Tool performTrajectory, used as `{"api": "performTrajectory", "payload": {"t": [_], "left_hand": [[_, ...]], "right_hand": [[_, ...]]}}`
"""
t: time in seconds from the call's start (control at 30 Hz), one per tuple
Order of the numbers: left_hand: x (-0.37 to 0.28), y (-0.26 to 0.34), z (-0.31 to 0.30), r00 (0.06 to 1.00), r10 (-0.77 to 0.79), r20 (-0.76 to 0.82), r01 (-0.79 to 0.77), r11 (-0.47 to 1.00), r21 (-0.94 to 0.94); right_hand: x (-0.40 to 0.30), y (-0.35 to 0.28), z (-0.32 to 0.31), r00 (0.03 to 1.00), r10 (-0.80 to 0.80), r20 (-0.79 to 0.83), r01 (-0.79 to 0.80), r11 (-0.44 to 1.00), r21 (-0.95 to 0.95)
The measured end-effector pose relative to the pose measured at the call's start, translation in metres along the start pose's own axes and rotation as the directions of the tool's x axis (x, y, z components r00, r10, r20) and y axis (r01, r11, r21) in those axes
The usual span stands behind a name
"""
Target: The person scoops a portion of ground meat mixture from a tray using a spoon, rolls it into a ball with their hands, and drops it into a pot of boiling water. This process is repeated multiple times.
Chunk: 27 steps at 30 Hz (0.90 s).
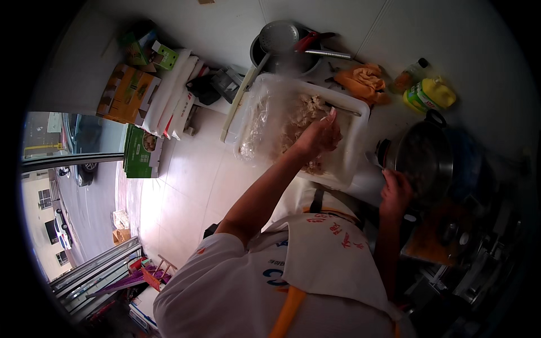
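A white plastic tub [359, 122] holds pale pink minced meat [310, 107], with crumpled clear plastic film [255, 122] over its left part. My left hand [323, 135] is closed over the tub's right half, and a bit of the pinkish meat shows at the top of the fist. My right hand [395, 190] grips the handle of a metal spoon [372, 159] outside the tub, near its lower right corner. Just right of the spoon stands a wide metal pot [446, 164]; its dark contents are unclear.
Beyond the tub are a dark pan [255, 53] with a skimmer [279, 37], an orange cloth [365, 80] and a yellow bottle [435, 95]. White sacks [169, 97] and cardboard boxes [127, 91] lie at the left. A wooden board [435, 241] is at the lower right.
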State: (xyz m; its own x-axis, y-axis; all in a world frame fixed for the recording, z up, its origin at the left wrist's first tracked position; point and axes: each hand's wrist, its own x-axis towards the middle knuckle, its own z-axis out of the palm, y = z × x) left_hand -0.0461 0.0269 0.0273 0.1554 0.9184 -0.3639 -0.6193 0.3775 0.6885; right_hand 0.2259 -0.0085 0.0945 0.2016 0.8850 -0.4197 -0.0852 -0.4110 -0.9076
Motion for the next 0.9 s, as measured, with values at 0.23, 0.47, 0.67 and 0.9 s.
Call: {"api": "performTrajectory", "payload": {"t": [0.23, 0.47, 0.67, 0.9], "left_hand": [[0.015, -0.003, -0.014, 0.995, 0.011, 0.095, 0.022, 0.939, -0.343], [0.015, -0.004, 0.005, 0.965, -0.082, -0.247, 0.014, 0.964, -0.266], [0.008, -0.007, 0.0, 0.971, -0.007, -0.239, 0.02, 0.998, 0.052], [-0.013, 0.025, 0.036, 0.994, -0.041, -0.104, 0.001, 0.934, -0.357]], "right_hand": [[-0.001, 0.0, 0.002, 1.0, 0.005, -0.011, -0.005, 1.0, 0.005], [-0.002, 0.002, -0.003, 1.0, -0.005, 0.021, 0.005, 1.0, 0.003], [-0.004, -0.001, -0.001, 1.0, -0.025, -0.013, 0.024, 0.999, -0.039], [-0.01, 0.002, -0.002, 0.999, -0.033, 0.013, 0.034, 0.996, -0.079]]}}
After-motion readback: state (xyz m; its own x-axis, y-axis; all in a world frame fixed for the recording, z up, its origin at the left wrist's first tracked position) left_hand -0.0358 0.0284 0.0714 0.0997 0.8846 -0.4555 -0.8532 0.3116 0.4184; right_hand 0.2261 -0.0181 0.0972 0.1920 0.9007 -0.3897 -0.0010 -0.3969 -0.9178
